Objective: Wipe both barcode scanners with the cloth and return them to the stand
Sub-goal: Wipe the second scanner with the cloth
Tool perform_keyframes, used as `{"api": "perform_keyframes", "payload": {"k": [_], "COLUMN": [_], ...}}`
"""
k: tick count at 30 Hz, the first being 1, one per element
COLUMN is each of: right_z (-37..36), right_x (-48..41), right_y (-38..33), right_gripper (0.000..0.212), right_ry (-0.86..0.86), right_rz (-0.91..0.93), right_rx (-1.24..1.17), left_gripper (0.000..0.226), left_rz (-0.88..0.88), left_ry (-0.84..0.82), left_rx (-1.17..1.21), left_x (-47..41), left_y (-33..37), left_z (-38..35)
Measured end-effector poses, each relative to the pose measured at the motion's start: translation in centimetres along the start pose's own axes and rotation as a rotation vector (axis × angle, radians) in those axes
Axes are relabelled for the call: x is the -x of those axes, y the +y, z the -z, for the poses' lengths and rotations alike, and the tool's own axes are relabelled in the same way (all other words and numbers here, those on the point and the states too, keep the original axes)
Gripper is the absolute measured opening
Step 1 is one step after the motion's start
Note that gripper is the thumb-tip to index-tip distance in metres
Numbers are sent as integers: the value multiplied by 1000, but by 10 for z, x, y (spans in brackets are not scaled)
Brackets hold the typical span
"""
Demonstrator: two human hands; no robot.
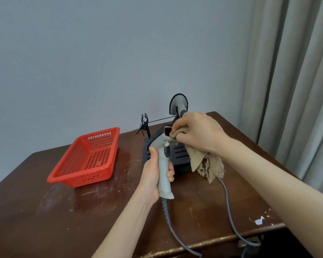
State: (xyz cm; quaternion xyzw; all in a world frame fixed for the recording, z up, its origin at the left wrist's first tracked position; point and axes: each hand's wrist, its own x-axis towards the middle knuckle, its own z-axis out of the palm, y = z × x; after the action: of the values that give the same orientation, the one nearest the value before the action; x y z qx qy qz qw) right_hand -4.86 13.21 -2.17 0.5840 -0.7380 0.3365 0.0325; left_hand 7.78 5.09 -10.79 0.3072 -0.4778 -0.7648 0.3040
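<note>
Trailing over the chipped near edge of a scratched dark wooden desk (45, 211), two grey cables (229, 209) are running up toward the hands. A person's left hand (153, 175) is wrapping its fingers round the smooth pale-grey handle of a barcode scanner (163, 170), holding it upright above the desk. The right hand (196, 135) is pinching a frayed beige cloth (205, 164) against the scanner's head, the loose end hanging over part of the black slotted stand (177, 155) just behind. A red perforated plastic basket (88, 159) is sitting to the left, apart from the stand. A black clip (144, 123) on a thin rod (160, 120) is standing at the stand's back. The second scanner (178, 103) is rising behind the right hand, which is hiding its lower part. A grey wall (101, 53) and pleated curtain (296, 71) are closing the scene.
</note>
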Motion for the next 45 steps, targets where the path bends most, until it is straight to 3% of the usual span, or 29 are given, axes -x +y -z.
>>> {"api": "perform_keyframes", "payload": {"k": [4, 6, 9, 12, 17, 20, 22, 25, 29, 37, 42, 45], "right_z": [8, 9, 8, 2, 1, -2, -5, -1, 0, -13, -9, -4], "right_x": [0, -1, 1, 4, 1, 3, 3, 2, 4, 0, -3, -3], "right_y": [5, 7, 5, 0, 6, -2, -1, 9, 5, -3, -2, 0], "right_gripper": [20, 20, 22, 23, 25, 23, 24, 27, 21, 19, 16, 22], "right_ry": [-40, 51, 160, 95, 82, 145, 100, 61, 149, 169, 97, 26], "right_rz": [-76, -102, -68, 69, -35, 78, 101, -46, -26, 34, 56, 70], "right_rx": [289, 386, 256, 172, 323, 176, 204, 336, 211, 84, -96, -61], "left_gripper": [58, 57, 58, 57, 62, 60, 59, 61, 61, 59, 59, 58], "left_rz": [-20, -29, -29, -12, -9, 3, 11, 23, 34, 34, 6, -20], "left_ry": [-6, -10, -12, -3, -10, -3, 4, -4, -1, 3, 10, 18], "left_rx": [-35, -38, -22, 1, 8, 2, 19, 27, 44, 30, 2, -15], "left_x": [0, 0, -1, -1, -2, -3, -3, -3, -3, -1, 0, 0], "left_y": [-2, -1, 1, 2, 1, 0, 0, -1, -3, -3, 0, 3], "left_z": [1, 0, -1, 0, 4, 3, 2, 4, 4, -1, 0, 2]}}
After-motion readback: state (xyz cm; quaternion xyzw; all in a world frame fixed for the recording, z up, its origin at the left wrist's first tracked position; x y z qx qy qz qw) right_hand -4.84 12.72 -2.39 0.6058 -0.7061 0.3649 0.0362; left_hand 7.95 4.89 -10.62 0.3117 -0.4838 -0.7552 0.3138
